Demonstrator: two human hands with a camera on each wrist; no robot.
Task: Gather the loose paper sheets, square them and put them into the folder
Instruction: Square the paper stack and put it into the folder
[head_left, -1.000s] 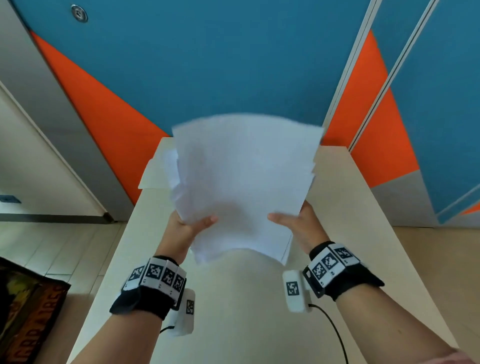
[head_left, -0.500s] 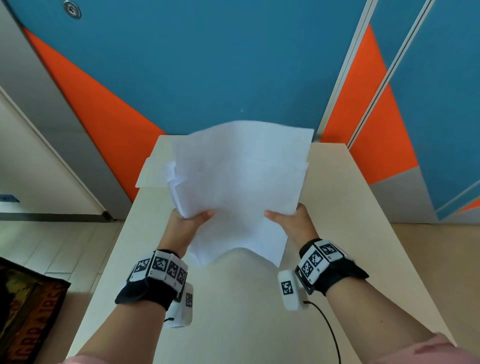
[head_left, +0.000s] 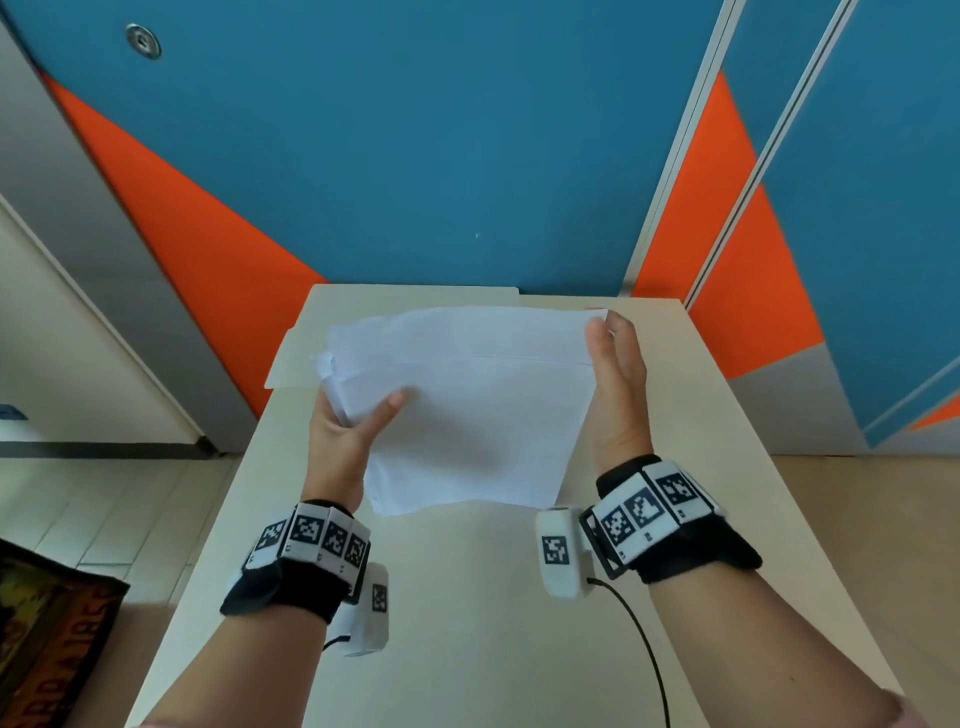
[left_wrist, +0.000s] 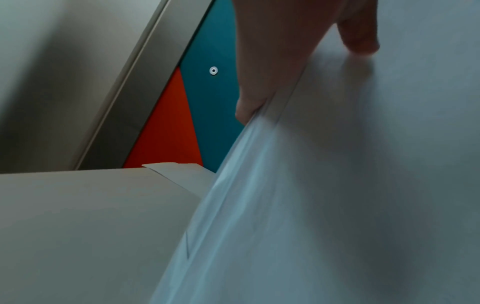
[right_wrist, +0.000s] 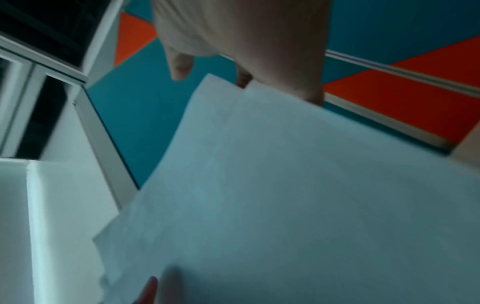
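Observation:
An uneven stack of white paper sheets (head_left: 467, 415) hangs tilted just above the cream table (head_left: 467, 597). My left hand (head_left: 358, 421) grips its left edge, thumb on top and fingers underneath; the left wrist view shows the same hold of my left hand (left_wrist: 285, 61) on the sheets (left_wrist: 337, 185). My right hand (head_left: 613, 353) lies along the right edge, up at the far corner. In the right wrist view the right hand (right_wrist: 233, 41) has fairly straight fingers on the sheets' (right_wrist: 285, 185) far edge, thumb off them. The cream folder (head_left: 293, 364) lies flat at the table's far left, mostly hidden under the sheets; a corner of the folder (left_wrist: 179, 170) shows.
A blue and orange panelled wall (head_left: 415, 156) stands right behind the table's far edge. On the floor at the lower left lies a dark patterned object (head_left: 52, 649). A black cable (head_left: 649, 649) trails from the right wrist over the table's near part.
The stack has come down from nearly upright to a low tilt over the table. My right hand slid from the stack's near right side to its far right corner. The left hand kept its grip.

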